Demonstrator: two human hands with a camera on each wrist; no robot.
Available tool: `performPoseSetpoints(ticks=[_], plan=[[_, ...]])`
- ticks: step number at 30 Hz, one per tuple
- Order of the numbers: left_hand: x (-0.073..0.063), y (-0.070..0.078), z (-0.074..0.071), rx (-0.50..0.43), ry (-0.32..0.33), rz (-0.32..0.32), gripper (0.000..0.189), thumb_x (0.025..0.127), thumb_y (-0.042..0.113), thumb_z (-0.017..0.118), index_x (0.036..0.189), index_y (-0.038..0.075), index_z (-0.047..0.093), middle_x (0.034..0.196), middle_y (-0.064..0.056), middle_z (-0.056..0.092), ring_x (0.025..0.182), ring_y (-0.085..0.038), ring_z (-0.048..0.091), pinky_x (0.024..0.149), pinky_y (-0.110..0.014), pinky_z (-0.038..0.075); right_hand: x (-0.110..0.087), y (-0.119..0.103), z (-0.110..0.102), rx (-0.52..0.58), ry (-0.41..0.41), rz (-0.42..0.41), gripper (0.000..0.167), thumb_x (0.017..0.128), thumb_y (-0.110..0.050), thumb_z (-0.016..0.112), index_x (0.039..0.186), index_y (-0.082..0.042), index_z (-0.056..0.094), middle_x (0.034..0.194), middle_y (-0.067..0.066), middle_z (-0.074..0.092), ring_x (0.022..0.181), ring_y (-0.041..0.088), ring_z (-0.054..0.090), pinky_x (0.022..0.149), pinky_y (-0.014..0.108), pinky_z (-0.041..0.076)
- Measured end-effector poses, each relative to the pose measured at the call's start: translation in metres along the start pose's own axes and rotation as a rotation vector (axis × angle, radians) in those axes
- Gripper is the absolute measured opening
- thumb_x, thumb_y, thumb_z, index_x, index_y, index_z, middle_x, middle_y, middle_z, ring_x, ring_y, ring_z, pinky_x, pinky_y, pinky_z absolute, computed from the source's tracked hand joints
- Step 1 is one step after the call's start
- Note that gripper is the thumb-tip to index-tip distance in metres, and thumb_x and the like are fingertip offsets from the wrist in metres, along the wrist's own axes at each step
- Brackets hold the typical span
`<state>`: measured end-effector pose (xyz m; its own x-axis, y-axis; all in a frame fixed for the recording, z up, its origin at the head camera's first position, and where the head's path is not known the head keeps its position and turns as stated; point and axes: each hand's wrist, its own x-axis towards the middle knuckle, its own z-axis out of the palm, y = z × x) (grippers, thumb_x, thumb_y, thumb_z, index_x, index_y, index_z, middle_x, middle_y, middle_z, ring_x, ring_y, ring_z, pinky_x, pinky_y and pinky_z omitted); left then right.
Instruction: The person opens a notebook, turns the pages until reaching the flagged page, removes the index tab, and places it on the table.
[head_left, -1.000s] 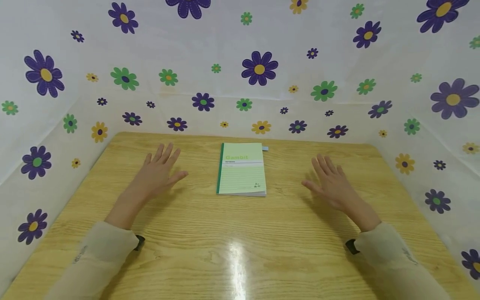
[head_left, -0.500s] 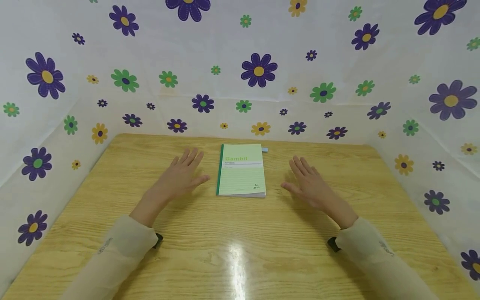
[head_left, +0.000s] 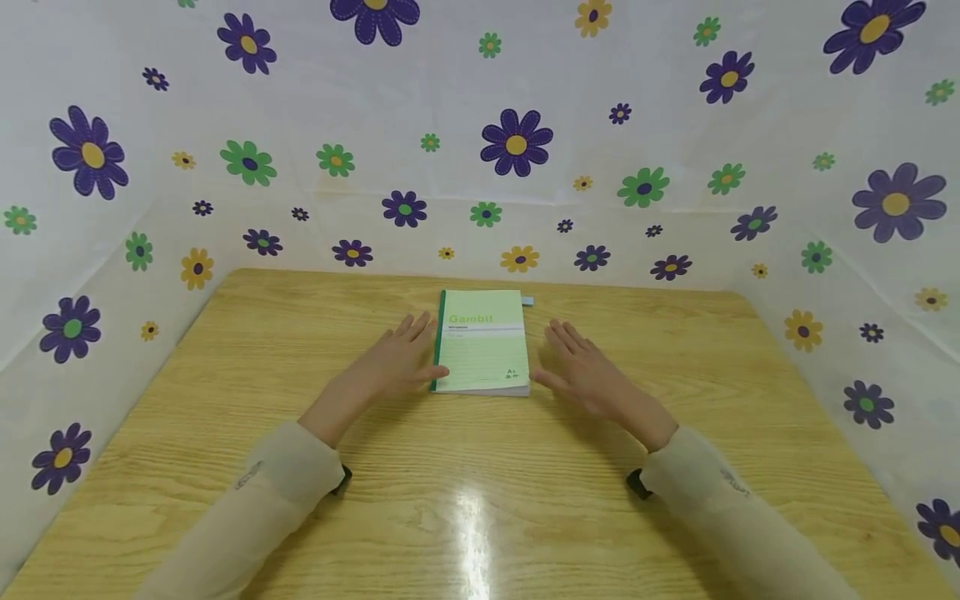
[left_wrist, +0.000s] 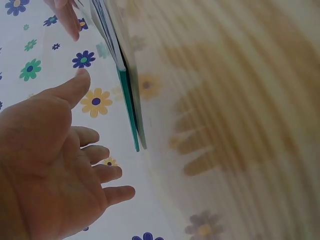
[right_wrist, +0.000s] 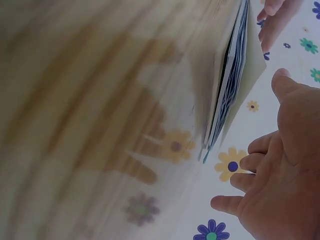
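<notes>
A light green notebook (head_left: 483,354) with a dark green spine and the word "Gambit" lies closed on the wooden table. At its spine side is my left hand (head_left: 393,358), fingers extended, the thumb overlapping the lower left of the cover in the head view. My right hand (head_left: 588,371) is beside the opposite edge, fingers straight, thumb tip right at the lower right corner. In the left wrist view the notebook's spine (left_wrist: 129,110) stands apart from the left fingers. The right wrist view shows the page edges (right_wrist: 232,75) with the right palm (right_wrist: 285,155) facing them.
A small light blue tab (head_left: 528,301) sticks out at the notebook's upper right. The glossy wooden table (head_left: 420,500) reflects the hands. White cloth walls (head_left: 450,92) printed with flowers enclose its back and sides. Dark wrist bands (head_left: 640,483) show at the sleeve cuffs.
Both hands have moved inward from the two sides, ending close to the notebook's left and right edges. The notebook has stayed in place.
</notes>
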<state>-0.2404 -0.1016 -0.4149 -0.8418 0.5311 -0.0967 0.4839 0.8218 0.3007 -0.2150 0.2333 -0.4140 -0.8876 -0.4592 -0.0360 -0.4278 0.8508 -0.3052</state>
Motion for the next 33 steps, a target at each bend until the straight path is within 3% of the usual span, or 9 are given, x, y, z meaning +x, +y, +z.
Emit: performPoseSetpoints(ticks=[7, 20, 25, 33], plan=[[0.01, 0.001, 0.004, -0.031, -0.102, -0.044, 0.091, 0.104, 0.054, 0.054, 0.165, 0.002, 0.009, 0.172, -0.017, 0.0, 0.157, -0.041, 0.002, 0.122, -0.063, 0.014, 0.012, -0.009, 0.004, 0.046, -0.011, -0.03, 0.084, 0.108, -0.049, 0.049, 0.161, 0.007, 0.016, 0.169, 0.025, 0.011, 0.157, 0.041, 0.009, 0.122, 0.062, 0.015], [0.02, 0.004, 0.003, -0.016, -0.17, -0.073, 0.089, 0.105, 0.051, 0.053, 0.164, -0.001, 0.012, 0.172, -0.019, 0.002, 0.157, -0.04, 0.001, 0.124, -0.062, 0.008, 0.019, -0.014, 0.009, 0.032, -0.151, -0.07, 0.074, 0.111, -0.04, 0.044, 0.162, 0.006, 0.017, 0.17, 0.023, 0.011, 0.156, 0.042, 0.012, 0.12, 0.065, 0.019], [0.018, 0.009, 0.001, -0.009, -0.205, -0.089, 0.086, 0.106, 0.051, 0.052, 0.164, 0.0, 0.013, 0.171, -0.018, 0.005, 0.157, -0.039, 0.001, 0.124, -0.062, 0.005, 0.019, -0.016, 0.01, 0.014, -0.184, -0.066, 0.073, 0.111, -0.038, 0.046, 0.161, 0.007, 0.018, 0.17, 0.022, 0.012, 0.156, 0.041, 0.014, 0.119, 0.068, 0.02], [0.016, 0.011, -0.001, 0.032, -0.207, -0.071, 0.086, 0.106, 0.052, 0.052, 0.163, -0.001, 0.017, 0.171, -0.019, 0.008, 0.157, -0.041, -0.001, 0.124, -0.062, 0.006, 0.018, -0.016, 0.01, -0.051, -0.2, -0.065, 0.074, 0.11, -0.042, 0.047, 0.162, 0.005, 0.021, 0.17, 0.02, 0.016, 0.156, 0.04, 0.016, 0.119, 0.068, 0.019]])
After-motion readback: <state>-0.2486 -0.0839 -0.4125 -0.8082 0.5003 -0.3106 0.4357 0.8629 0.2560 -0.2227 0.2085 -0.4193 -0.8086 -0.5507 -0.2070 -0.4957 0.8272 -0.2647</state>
